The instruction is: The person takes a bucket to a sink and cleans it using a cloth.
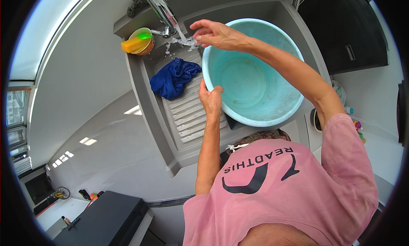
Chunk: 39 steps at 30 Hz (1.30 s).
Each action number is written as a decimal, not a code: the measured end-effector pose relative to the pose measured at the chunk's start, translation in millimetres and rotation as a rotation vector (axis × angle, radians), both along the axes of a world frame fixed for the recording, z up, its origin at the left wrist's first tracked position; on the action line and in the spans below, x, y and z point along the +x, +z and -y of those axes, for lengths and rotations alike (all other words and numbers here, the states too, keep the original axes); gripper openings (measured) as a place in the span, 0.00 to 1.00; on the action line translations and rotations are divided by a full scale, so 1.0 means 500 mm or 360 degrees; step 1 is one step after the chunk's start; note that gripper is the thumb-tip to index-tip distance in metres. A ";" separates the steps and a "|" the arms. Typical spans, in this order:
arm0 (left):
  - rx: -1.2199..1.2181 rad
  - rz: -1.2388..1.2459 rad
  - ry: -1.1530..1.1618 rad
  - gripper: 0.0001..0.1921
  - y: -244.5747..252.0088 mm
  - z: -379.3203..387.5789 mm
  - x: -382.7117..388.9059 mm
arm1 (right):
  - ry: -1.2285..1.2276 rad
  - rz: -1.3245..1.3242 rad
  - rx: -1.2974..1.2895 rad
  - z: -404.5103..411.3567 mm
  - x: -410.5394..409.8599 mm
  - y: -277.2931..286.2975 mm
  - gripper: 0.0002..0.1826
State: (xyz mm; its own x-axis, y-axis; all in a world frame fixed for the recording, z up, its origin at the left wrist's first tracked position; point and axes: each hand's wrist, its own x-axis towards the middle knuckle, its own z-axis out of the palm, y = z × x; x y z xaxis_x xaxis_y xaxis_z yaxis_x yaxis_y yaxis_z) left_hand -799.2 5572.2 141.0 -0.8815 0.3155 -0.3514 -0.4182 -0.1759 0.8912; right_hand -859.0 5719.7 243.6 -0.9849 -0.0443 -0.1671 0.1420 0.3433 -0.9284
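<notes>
A light blue plastic basin is tilted over the grey utility sink. My left hand grips its near-left rim, thumb on the inside. My right hand reaches across the basin with fingers apart beside the running water, holding nothing. Water falls from the chrome faucet and splashes near those fingertips. On the ribbed washboard lies a bunched dark blue wet cloth, left of the basin. A few small bits of debris show on the basin's inner surface.
At the sink's back-left corner stands a tub holding a yellow-orange object and something bright green. A dark scrubbing pad lies behind the faucet. A dark cabinet is at the right, a dark grey box-like unit at the lower left.
</notes>
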 end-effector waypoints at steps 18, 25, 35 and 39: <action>0.0145 0.0216 -0.0207 0.26 0.039 0.030 0.028 | 0.0336 -0.0770 0.2004 -0.121 0.513 0.005 0.07; 0.0228 0.0041 -0.0256 0.26 0.058 -0.030 0.015 | 0.0195 -0.0878 0.2087 -0.157 0.517 0.016 0.07; 0.0659 0.0868 -0.0253 0.23 -0.014 -0.100 0.046 | 0.0445 -0.1077 0.2217 -0.219 0.370 0.178 0.08; 0.0759 0.1128 -0.0252 0.20 0.023 -0.154 0.068 | 0.0712 -0.0887 0.2440 -0.223 0.291 0.267 0.09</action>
